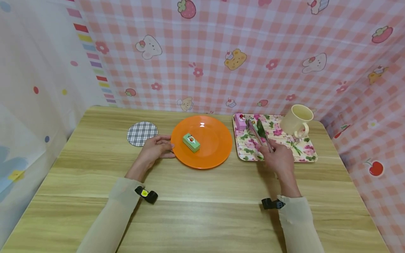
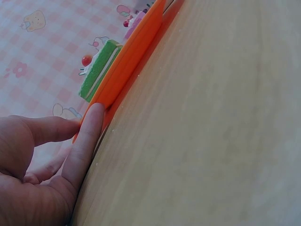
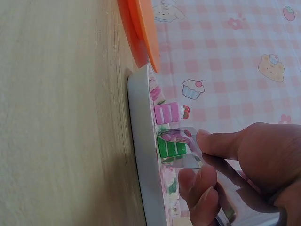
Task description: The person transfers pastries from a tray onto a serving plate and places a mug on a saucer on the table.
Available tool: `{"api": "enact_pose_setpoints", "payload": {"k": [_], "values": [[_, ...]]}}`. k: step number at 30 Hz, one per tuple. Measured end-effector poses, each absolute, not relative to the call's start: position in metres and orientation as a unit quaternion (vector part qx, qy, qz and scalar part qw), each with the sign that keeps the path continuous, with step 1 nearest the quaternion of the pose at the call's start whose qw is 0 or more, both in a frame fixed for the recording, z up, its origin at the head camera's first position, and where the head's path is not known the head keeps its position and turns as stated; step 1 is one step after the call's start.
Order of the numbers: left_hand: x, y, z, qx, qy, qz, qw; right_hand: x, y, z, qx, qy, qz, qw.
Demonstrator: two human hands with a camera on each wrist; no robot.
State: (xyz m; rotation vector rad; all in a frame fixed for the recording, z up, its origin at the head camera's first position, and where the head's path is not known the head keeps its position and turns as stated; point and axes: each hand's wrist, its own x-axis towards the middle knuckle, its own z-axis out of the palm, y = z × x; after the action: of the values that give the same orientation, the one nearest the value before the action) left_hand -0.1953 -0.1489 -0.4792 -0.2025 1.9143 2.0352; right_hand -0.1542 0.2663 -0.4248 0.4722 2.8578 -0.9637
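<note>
My left hand (image 1: 154,150) pinches the left rim of an orange plate (image 1: 215,149), thumb and fingers at its edge in the left wrist view. On that plate lies a green toy cake slice (image 1: 191,142) with a red-topped decoration. My right hand (image 1: 280,157) grips metal tongs (image 1: 255,134) over the floral tray (image 1: 250,147). In the right wrist view the tong tips stand on either side of another green cake slice (image 3: 170,148). Beside it on the tray is a pink cake slice (image 1: 240,121).
A cream mug (image 1: 292,121) stands at the tray's back right. To the left of the plate lies a round checked coaster (image 1: 142,133), close behind my left hand. A pink checked curtain (image 1: 202,52) hangs along the table's back edge.
</note>
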Motion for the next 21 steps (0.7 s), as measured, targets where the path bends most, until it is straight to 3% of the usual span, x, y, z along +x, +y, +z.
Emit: {"api": "enact_pose_setpoints", "payload": {"k": [21], "values": [[-0.1954, -0.1501, -0.4809, -0.074, 0.674, 0.714, 0.174, -0.1502, 0.2685, -0.4195, 0.163, 0.936, -0.311, 0.003]]}}
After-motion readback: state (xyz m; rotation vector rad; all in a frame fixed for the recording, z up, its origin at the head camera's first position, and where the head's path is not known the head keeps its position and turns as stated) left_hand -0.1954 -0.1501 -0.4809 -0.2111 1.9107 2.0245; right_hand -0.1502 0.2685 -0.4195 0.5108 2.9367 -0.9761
